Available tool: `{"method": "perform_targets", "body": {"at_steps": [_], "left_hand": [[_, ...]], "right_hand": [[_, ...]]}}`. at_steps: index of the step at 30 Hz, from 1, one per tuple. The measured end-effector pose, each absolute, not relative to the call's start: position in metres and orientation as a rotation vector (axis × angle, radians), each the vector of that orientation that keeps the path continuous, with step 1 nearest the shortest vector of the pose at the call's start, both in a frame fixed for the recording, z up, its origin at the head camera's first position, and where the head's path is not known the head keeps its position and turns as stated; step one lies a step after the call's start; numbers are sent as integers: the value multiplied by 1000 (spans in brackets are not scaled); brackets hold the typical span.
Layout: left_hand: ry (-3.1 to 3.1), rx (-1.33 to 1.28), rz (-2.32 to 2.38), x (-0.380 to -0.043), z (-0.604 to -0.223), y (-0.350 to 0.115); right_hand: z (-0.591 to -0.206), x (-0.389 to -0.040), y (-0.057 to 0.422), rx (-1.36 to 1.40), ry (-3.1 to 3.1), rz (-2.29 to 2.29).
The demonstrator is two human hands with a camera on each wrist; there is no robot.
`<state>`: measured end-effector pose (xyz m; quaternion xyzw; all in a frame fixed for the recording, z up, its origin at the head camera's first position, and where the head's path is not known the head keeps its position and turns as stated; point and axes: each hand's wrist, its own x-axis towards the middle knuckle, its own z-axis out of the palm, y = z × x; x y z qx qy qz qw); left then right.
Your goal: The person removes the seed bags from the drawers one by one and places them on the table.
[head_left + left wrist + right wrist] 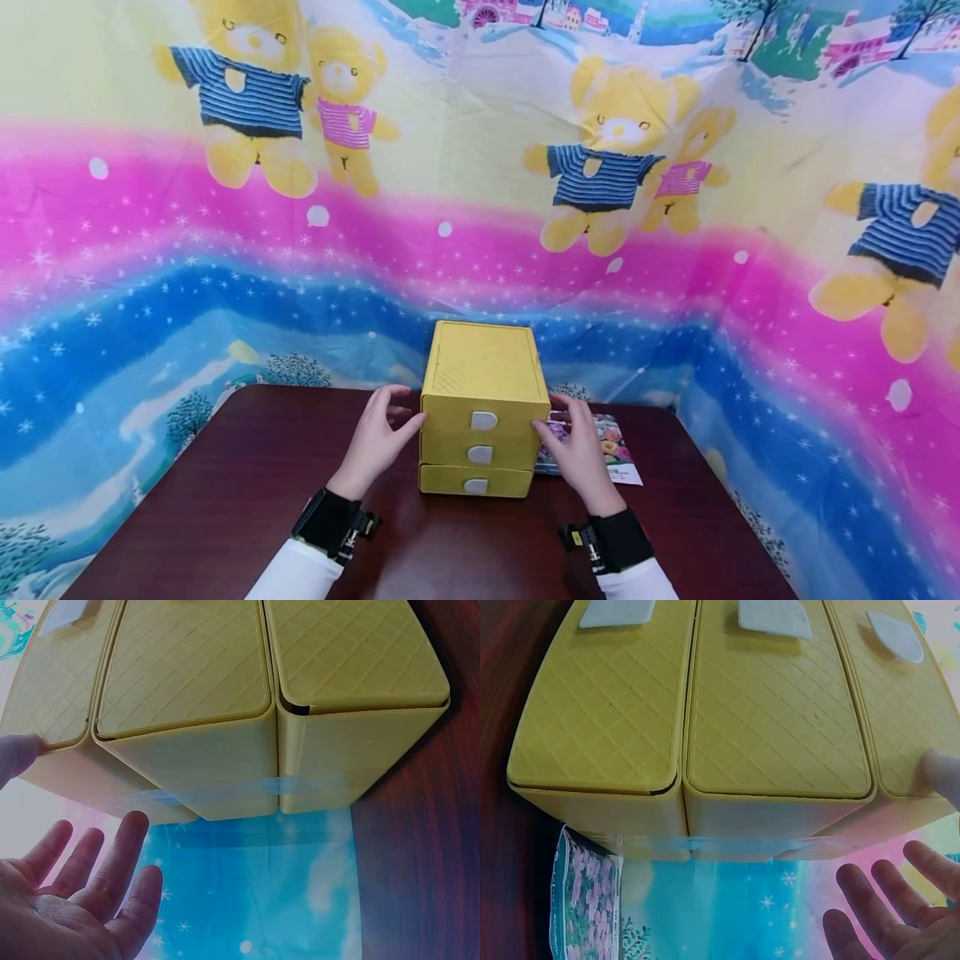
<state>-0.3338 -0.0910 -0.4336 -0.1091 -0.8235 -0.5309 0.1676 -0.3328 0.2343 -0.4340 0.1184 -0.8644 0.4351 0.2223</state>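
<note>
A yellow three-drawer storage box with pale grey tab handles stands on the dark table. My left hand is at its left side, the thumb at the top drawer's front corner. In the left wrist view the left fingers are spread and apart from the side wall. My right hand mirrors this at the right side, its thumb at the top drawer's front. The right fingers are also held off the wall. All the drawers look closed.
A flower-printed packet lies on the table, partly hidden behind the box and right hand. A curtain printed with teddy bears hangs close behind the table and along its sides. Both wrists wear black camera straps.
</note>
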Motion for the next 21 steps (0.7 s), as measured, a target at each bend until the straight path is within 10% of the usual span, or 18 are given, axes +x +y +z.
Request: {"method": "perform_targets", "body": {"at_steps": [21], "left_hand": [[-2364,-356,-1453,-320,-437,-96]], "right_hand": [[-426,-299,216,478,-2137,810]]}}
